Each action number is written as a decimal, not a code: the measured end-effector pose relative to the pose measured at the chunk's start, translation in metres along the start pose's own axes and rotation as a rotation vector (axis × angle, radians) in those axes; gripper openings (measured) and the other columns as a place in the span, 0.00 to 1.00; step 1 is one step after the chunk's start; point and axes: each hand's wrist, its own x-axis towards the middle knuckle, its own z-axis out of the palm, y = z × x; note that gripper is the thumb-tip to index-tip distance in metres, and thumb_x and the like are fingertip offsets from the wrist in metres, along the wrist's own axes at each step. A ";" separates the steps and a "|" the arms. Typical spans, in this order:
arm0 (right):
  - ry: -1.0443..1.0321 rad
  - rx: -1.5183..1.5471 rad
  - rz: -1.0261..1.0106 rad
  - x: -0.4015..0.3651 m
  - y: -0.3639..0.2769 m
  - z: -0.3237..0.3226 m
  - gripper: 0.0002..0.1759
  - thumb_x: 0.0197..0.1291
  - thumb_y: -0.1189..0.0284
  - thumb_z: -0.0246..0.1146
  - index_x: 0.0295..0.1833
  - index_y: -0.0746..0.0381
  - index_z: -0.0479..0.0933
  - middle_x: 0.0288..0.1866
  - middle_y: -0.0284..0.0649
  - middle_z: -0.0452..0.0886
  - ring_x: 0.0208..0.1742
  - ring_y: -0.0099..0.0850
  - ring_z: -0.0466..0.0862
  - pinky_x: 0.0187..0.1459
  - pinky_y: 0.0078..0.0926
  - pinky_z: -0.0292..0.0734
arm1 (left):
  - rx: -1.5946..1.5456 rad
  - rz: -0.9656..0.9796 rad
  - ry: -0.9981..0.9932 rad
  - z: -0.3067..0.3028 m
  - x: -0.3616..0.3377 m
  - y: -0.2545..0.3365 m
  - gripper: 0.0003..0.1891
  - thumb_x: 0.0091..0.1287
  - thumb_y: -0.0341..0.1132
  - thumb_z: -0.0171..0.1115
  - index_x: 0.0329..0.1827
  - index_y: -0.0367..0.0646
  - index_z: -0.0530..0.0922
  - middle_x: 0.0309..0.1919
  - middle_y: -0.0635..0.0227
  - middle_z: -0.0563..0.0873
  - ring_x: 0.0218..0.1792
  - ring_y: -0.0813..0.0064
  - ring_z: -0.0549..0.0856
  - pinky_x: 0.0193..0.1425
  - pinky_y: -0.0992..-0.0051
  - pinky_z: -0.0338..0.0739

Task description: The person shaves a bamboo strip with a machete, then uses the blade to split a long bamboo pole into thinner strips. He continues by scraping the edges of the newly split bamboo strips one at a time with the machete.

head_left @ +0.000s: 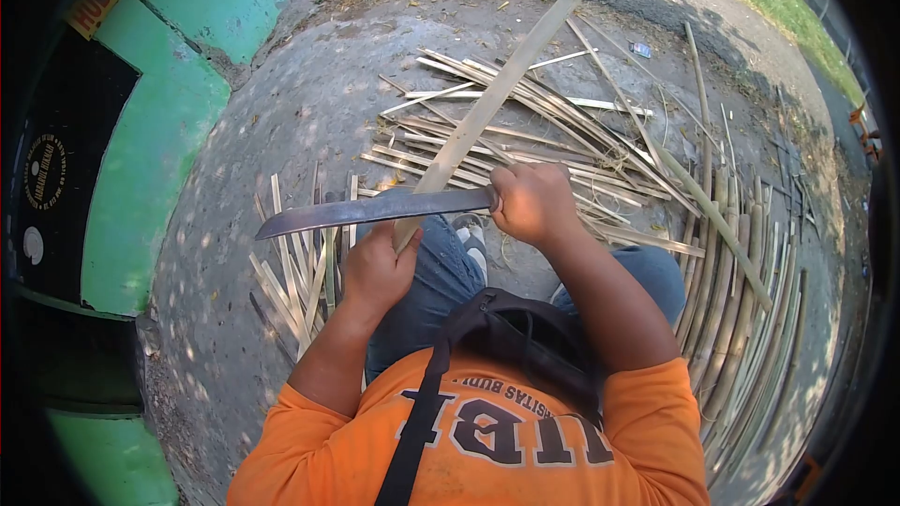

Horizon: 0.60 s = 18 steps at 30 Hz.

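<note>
My right hand is wrapped around the handle of a machete, whose long dark blade points left. A long pale bamboo strip runs from my lap up and away to the upper right. Its near end is gripped by my left hand, just below the blade. The machete crosses over the strip close to that hand; whether the edge bites into the bamboo cannot be made out. My fingers hide most of the machete's handle.
Split bamboo strips lie in a loose pile ahead. Bamboo poles are laid out at the right, and more strips at the left. A green wall stands on the left. A black bag rests at my waist.
</note>
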 end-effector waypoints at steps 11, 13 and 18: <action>0.092 -0.003 0.034 0.001 0.023 -0.001 0.10 0.47 0.69 0.71 0.33 0.58 0.77 0.28 0.43 0.82 0.31 0.48 0.85 0.37 0.47 0.79 | 0.018 -0.065 -0.032 -0.005 0.017 0.008 0.19 0.76 0.47 0.66 0.44 0.36 0.80 0.30 0.43 0.87 0.35 0.36 0.88 0.38 0.48 0.81; 0.097 -0.005 0.011 -0.001 0.016 -0.001 0.09 0.52 0.66 0.71 0.32 0.58 0.79 0.26 0.42 0.82 0.29 0.47 0.86 0.37 0.45 0.80 | 0.000 -0.063 -0.027 -0.001 0.016 0.005 0.19 0.76 0.47 0.66 0.44 0.36 0.80 0.30 0.43 0.87 0.35 0.36 0.88 0.38 0.47 0.81; 0.032 -0.041 0.017 0.002 0.011 0.003 0.09 0.51 0.67 0.71 0.33 0.58 0.80 0.28 0.42 0.84 0.31 0.46 0.87 0.38 0.45 0.81 | -0.011 -0.020 -0.028 0.006 0.013 0.004 0.18 0.75 0.47 0.66 0.43 0.36 0.80 0.30 0.43 0.87 0.35 0.36 0.88 0.38 0.47 0.81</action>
